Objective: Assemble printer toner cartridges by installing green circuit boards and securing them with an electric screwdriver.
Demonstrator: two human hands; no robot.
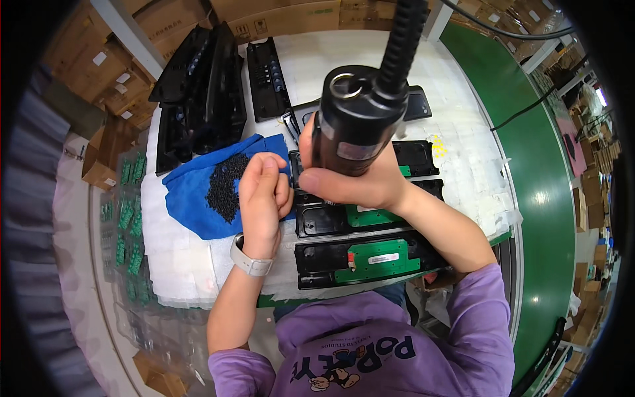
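My right hand (377, 185) is wrapped round a black electric screwdriver (360, 119) that stands upright, a ribbed cable rising from its top. The tool's body hides its tip. Beside it, my left hand (263, 188) is closed with fingers curled; whatever it may hold is hidden. A pile of small black screws (223, 192) lies on a blue cloth (188, 208) just left of that hand. Under and in front of my hands are several black plastic housings (316, 221). The nearest one carries a green circuit board (377, 258) with a white label.
More black housings (202, 99) are stacked at the far left of the white-covered table (178, 264). Another black housing (268, 79) lies at the back. Small yellow pieces (438, 147) lie on the right. Green circuit boards (129, 212) sit in clear trays at left; cardboard boxes (278, 20) stand behind.
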